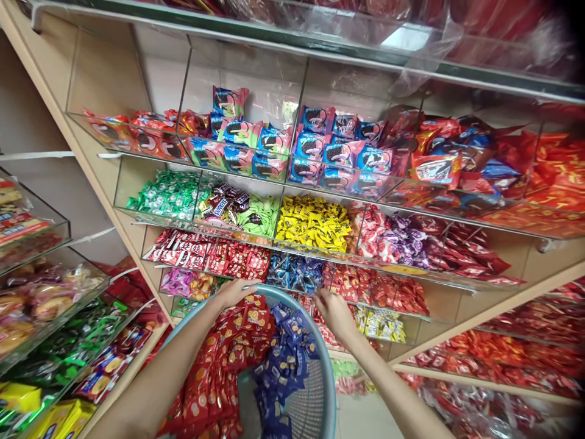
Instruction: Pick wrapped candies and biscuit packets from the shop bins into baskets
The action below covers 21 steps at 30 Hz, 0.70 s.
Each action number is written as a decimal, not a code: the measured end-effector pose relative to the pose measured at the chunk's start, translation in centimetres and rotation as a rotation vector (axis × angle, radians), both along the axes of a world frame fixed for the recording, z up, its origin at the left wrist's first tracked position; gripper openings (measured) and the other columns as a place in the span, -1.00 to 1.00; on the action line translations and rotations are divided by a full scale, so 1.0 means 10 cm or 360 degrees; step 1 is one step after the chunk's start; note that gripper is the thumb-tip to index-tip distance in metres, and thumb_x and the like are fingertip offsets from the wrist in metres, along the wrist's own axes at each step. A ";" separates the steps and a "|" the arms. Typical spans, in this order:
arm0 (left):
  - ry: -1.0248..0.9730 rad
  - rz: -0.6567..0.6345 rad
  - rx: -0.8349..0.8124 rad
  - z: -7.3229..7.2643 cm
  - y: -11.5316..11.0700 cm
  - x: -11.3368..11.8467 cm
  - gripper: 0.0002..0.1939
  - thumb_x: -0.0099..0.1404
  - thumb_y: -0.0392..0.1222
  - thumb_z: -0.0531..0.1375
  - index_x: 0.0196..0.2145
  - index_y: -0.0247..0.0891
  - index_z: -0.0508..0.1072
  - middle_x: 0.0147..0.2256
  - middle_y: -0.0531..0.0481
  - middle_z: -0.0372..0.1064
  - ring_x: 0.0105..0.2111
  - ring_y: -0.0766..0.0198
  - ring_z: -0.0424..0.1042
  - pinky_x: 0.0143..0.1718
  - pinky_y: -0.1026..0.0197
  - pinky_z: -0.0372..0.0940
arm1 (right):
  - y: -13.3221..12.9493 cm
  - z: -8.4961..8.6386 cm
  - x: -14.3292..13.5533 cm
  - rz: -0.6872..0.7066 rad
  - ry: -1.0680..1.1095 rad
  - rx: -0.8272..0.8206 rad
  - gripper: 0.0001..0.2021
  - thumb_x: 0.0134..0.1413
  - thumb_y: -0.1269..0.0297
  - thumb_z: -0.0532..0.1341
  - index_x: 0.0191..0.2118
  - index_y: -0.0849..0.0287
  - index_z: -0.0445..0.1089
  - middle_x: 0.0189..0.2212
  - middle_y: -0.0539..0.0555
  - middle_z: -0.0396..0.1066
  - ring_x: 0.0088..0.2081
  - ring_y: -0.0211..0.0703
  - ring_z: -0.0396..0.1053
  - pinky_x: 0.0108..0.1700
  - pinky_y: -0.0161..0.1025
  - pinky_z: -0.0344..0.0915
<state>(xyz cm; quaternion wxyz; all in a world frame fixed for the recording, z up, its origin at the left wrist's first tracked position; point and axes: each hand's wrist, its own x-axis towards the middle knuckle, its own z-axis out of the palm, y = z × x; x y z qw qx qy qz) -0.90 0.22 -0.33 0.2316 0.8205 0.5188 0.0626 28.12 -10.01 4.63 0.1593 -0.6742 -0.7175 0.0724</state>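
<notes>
Here, a basket (pixel 331 390) is held by its far rim in the left hand (pixel 234 294), whose fingers are laid over the edge. It is placed at the lower middle of the view, before the shelves (pixel 98 177), and is filled in two parts: red packets (pixel 214 360) are heaped on the left side, blue packets (pixel 283 360) on the right, with a bare strip of basket left between them toward the near side. The right hand (pixel 336 311) is held just beyond the rim on the right, its fingers curled in narrowly near a tray of red sweets (pixel 350 283); whether anything is pinched there, or the tray touched, cannot be told. Dark blue sweets (pixel 295 273) are kept between the two hands, beyond the basket. Higher up, green sweets (pixel 169 192) and yellow sweets (pixel 315 225) are piled in clear-fronted compartments, with biscuits (pixel 338 149) in blue and pink wrappers stacked above. White and yellow sweets (pixel 384 326) are set below, to the right of the right hand.
</notes>
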 end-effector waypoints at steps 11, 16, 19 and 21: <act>-0.0018 0.0017 0.0015 0.01 -0.02 0.00 -0.44 0.13 0.30 -0.18 0.08 0.22 0.08 0.02 0.19 0.27 -0.02 0.07 0.27 -0.10 0.17 0.16 | 1.16 -0.16 0.09 -0.0290 -0.0254 -0.0028 -0.69 0.08 0.33 -0.01 -0.07 0.30 0.24 -0.17 0.27 0.35 -0.16 -0.08 0.33 -0.18 -0.28 0.16; -0.0046 0.0034 -0.0011 0.03 -0.04 -0.01 -0.45 0.13 0.30 -0.17 0.06 0.24 0.10 0.01 0.21 0.28 -0.01 0.09 0.26 -0.09 0.19 0.15 | 1.48 -0.27 0.09 -0.0334 -0.0329 -0.0128 -0.67 0.08 0.26 0.01 -0.07 0.28 0.30 -0.13 0.26 0.35 -0.10 -0.04 0.31 -0.09 -0.26 0.16; -0.0067 0.0025 -0.0023 0.04 -0.05 -0.01 -0.47 0.14 0.29 -0.19 0.06 0.26 0.10 0.00 0.22 0.29 -0.03 0.09 0.27 -0.10 0.18 0.16 | 1.58 -0.30 0.06 -0.0341 -0.0365 -0.0127 -0.66 0.07 0.26 0.02 -0.04 0.23 0.29 -0.10 0.23 0.35 -0.05 -0.04 0.28 -0.02 -0.24 0.12; -0.0085 0.0028 -0.0036 0.03 -0.05 -0.02 -0.46 0.14 0.30 -0.20 0.06 0.27 0.10 0.00 0.22 0.28 -0.02 0.08 0.27 -0.11 0.18 0.16 | 1.61 -0.31 0.04 -0.0344 -0.0387 -0.0105 -0.64 0.06 0.27 0.03 -0.01 0.22 0.27 -0.07 0.23 0.33 -0.03 -0.02 0.25 0.02 -0.19 0.09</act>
